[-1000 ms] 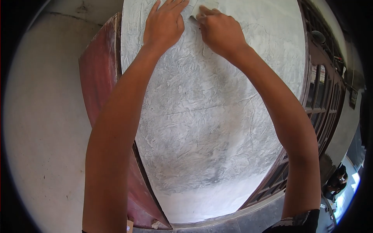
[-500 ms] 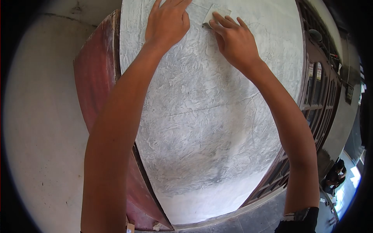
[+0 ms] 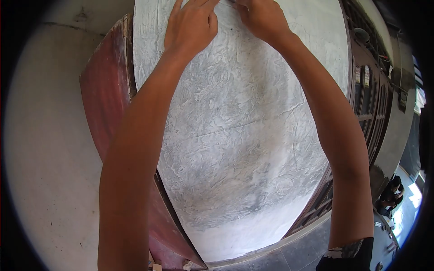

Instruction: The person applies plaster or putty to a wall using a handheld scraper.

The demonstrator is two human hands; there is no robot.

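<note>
A wall panel (image 3: 235,122) with a rough, mottled grey-white coating fills the middle of the view. My left hand (image 3: 192,27) lies against its upper part, fingers stretched out and partly cut off by the top edge. To its right, my right hand (image 3: 262,18) is high on the wall with bent fingers, gripping a thin, flat putty scraper (image 3: 232,1). Only a sliver of the scraper shows at the top edge; the rest is hidden or out of frame.
On the left stands a worn red-brown door panel (image 3: 106,86) beside a plain wall (image 3: 49,135). Wooden-framed windows (image 3: 366,99) line the right side. Grey floor tiles (image 3: 289,255) run along the bottom. Another person (image 3: 391,196) sits far off at lower right.
My right hand has moved up and left with the scraper, closer to my left hand, its fingers now more curled. The left hand stays nearly in place, while the view shifts slightly.
</note>
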